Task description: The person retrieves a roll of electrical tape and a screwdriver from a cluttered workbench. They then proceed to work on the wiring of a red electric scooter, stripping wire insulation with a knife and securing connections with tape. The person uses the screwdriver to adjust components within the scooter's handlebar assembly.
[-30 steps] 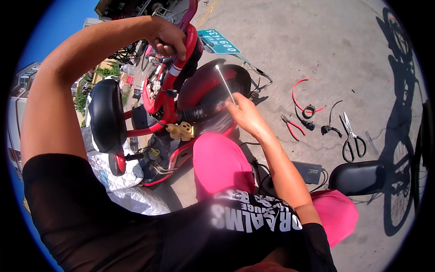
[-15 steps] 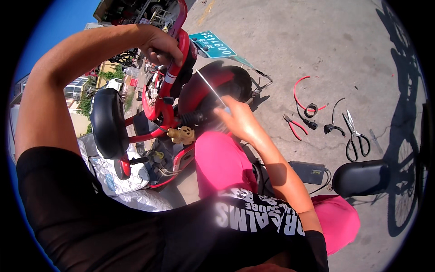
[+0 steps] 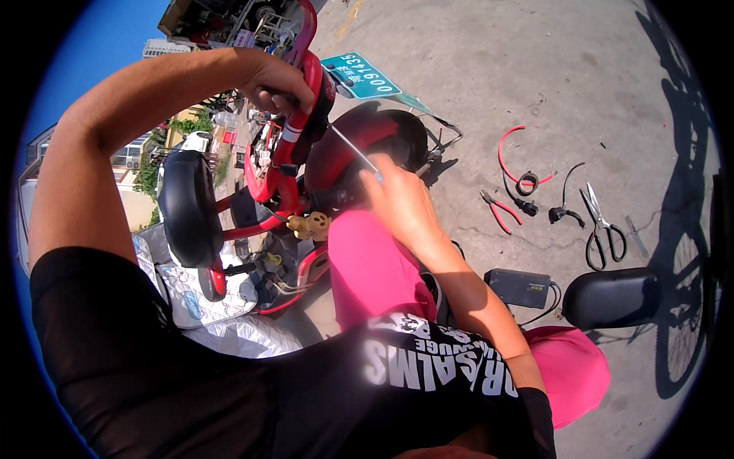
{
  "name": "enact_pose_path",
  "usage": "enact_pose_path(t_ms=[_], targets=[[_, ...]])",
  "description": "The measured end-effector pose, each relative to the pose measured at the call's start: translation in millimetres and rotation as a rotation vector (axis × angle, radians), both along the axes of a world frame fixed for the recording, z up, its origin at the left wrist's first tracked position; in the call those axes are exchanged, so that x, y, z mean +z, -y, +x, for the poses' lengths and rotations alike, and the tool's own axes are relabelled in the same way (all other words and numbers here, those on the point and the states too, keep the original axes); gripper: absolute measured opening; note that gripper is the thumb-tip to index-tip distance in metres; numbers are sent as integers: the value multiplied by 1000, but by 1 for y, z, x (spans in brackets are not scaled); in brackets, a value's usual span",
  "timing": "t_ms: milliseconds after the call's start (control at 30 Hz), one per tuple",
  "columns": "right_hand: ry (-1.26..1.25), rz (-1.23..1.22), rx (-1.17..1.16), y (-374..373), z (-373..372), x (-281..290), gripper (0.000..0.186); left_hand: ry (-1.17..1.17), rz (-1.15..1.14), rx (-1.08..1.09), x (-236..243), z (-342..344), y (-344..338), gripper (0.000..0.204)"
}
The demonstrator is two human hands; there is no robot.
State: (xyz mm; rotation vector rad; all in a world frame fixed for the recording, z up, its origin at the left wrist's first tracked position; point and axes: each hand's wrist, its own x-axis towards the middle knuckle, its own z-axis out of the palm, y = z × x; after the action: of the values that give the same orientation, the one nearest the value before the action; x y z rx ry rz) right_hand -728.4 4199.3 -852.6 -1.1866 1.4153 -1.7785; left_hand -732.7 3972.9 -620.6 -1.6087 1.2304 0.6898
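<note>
At the rear of a red electric scooter (image 3: 262,182), my left hand (image 3: 281,86) has its fingers curled round the edge of the red rear body panel (image 3: 309,93). My right hand (image 3: 404,200) is closed round a screwdriver (image 3: 353,147). Its thin metal shaft slants up and left, with the tip at the dark underside of that panel; whether it sits in a screw I cannot tell. A bit of pale blue handle shows at my fingers. Beyond the shaft is the black rear wheel (image 3: 411,144) under its red mudguard. A tan plush charm (image 3: 310,226) hangs near my knee.
On the concrete to the right lie red-handled pliers (image 3: 501,213), a red wire (image 3: 501,153), a black plug (image 3: 526,206), another cut plug lead (image 3: 566,216), and scissors (image 3: 604,228). Closer are a black charger box (image 3: 518,288) and a black pad (image 3: 612,299). A green plate (image 3: 361,75) juts from the scooter.
My right hand and the screwdriver have shifted slightly, with the tip a little lower against the panel's underside. My left hand keeps its grip on the panel.
</note>
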Motion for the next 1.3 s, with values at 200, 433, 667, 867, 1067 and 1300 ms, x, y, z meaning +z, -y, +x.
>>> enact_pose_path(t_ms=[200, 433, 667, 867, 1067, 1300], targets=[[-21, 66, 59, -2, 2, 2, 25, -45, -7, 27, 0, 2, -2, 19], [-93, 32, 5, -2, 9, 1, 26, -8, 25, -27, 1, 2, 0, 20], [-242, 64, -65, 0, 16, 1, 29, -3, 32, -24, 1, 6, 3, 23], [-696, 106, -368, -3, 18, 17, 60, 21, -58, -131, 1, -5, -13, 23], [-392, 106, -249, -3, 22, 29, 35, -2, -15, -74, 2, 0, -6, 20], [1386, 130, 749, -7, 9, 28, 40, -20, -33, -116, 3, -3, -13, 21]])
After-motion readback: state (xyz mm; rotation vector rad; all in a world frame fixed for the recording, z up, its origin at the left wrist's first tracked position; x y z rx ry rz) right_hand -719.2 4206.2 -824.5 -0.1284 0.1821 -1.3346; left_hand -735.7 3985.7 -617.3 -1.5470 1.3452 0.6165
